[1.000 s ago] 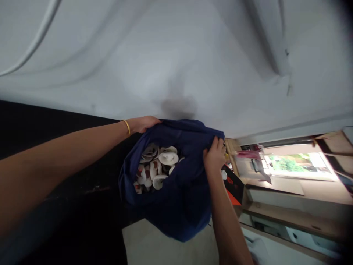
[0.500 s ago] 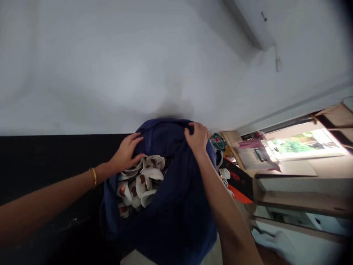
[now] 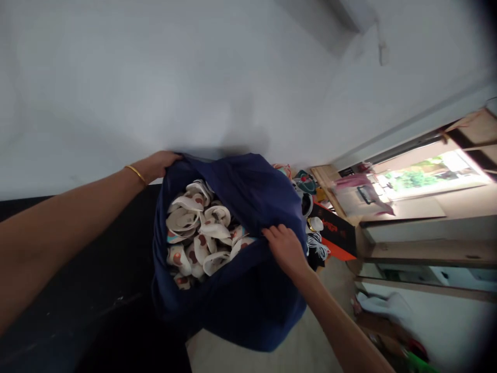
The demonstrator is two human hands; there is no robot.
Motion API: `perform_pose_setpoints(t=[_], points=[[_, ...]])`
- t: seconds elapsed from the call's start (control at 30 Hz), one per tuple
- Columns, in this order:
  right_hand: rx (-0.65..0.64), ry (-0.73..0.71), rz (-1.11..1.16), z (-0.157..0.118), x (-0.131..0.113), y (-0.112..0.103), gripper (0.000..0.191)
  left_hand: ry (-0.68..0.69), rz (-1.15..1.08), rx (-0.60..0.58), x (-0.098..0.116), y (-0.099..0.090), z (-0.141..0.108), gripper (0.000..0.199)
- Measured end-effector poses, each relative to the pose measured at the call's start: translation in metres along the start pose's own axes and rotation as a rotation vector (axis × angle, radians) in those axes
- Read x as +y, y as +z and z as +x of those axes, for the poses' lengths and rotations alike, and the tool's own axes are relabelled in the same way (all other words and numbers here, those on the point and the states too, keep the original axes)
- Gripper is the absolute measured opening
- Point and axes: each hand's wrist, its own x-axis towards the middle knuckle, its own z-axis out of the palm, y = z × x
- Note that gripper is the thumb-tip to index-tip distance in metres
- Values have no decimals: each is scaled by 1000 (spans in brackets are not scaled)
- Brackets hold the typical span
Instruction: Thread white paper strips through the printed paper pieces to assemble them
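A large dark blue cloth bag (image 3: 256, 311) rests against the wall with its mouth spread wide. Inside lie several curled white pieces (image 3: 215, 230) printed with brown and some orange and blue spots. My left hand (image 3: 165, 159), a gold bangle on its wrist, grips the bag's far left rim, fingers folded over the cloth. On the right side of the opening, my right hand (image 3: 285, 248) has its fingers curled over the bag's edge, holding the fabric.
Behind the bag rises a white wall (image 3: 155, 77). A black surface (image 3: 97, 259) lies at left. To the right are a black and orange box (image 3: 334, 230), a coiled white cable (image 3: 318, 246), shelves (image 3: 427, 251) and a bright window (image 3: 430, 176).
My left hand has moved up and left, pulling the rim. My right hand has come down to the opening's right edge. The mouth is wider, and more of the white pieces show.
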Motion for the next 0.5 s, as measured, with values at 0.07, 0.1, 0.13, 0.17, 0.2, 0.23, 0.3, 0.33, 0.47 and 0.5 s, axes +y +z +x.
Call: perform_pose_setpoints(t=[0.07,0.1,0.13,0.17,0.2,0.23,0.3,0.33,0.47,0.5], points=[[-32,13,-28,-22,21,1,21,-13,23,4,-13,-4,0,32],[-45,18,-32,-32,30,1,19,30,65,44,-19,-3,-6,33],[-52,24,-26,-42,36,1,19,109,124,106,-25,-1,-15,32],[-50,35,-11,-50,38,0,20,211,191,178,-31,2,-29,33],[-39,53,10,-58,37,-2,22,324,258,245,-37,6,-47,36],[-20,72,36,-64,31,-4,24,436,318,297,-44,11,-71,40],[29,98,102,-73,7,-9,30,529,373,259,-62,24,-130,46],[40,91,138,-75,-11,-10,33,558,401,185,-74,32,-164,40],[-73,-85,293,-72,-101,2,51,497,631,-393,-135,71,-291,30],[-122,-135,320,-70,-122,11,56,469,658,-437,-149,82,-312,35]])
